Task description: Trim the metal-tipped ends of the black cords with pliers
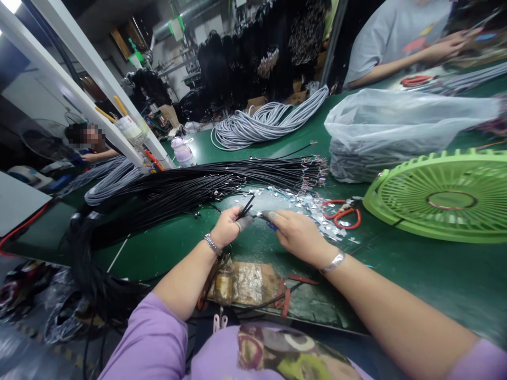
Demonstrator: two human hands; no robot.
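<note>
My left hand [229, 227] is closed around a few thin black cables [246, 207], whose ends stick up past the thumb. Just to its right, my right hand [295, 232] is pinched shut close to the cable tips. A bit of blue shows under its fingers, but what it grips is too hidden to name. Grey coverings show on some fingertips of both hands. Beyond them lies a long bundle of black cables [206, 179], with stripped, coloured wire ends at its right. White scraps [317, 211] are scattered near red-handled scissors [343, 214], right of my right hand.
A green fan [447, 198] and a clear plastic bag [368, 126] occupy the right side of the green table [420, 279]. Coiled grey cable [269, 124] and a lilac bottle [182, 150] stand behind. White posts [91, 68] rise at left. Two other people sit farther off.
</note>
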